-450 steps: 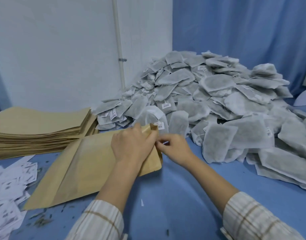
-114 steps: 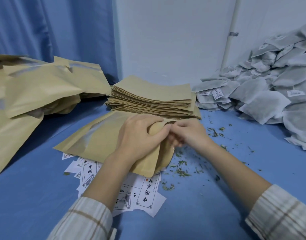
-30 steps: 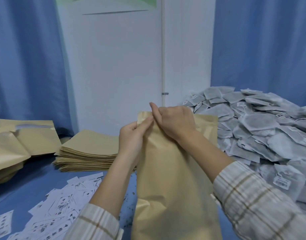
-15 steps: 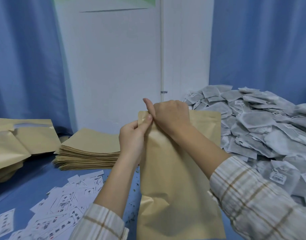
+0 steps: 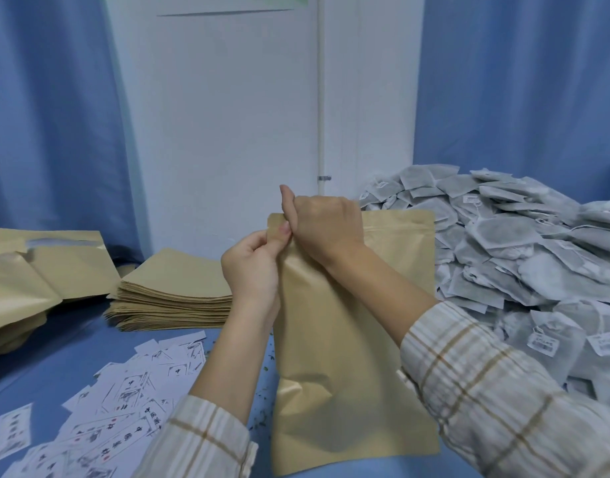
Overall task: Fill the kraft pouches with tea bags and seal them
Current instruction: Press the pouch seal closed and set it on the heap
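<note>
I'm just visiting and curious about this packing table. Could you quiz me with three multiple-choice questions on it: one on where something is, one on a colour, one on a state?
1. Where is the heap of tea bags?
A. right of the held pouch
B. left of it
C. inside a box

2. What colour is the table cover?
A. red
B. blue
C. green

3. How is the kraft pouch held?
A. flat on the table
B. rolled up
C. upright

Answers:
1 A, the heap fills the right side.
2 B, the cloth between the paper labels and the flat pouch stack is blue.
3 C, the left hand and right hand pinch its top edge.
</note>
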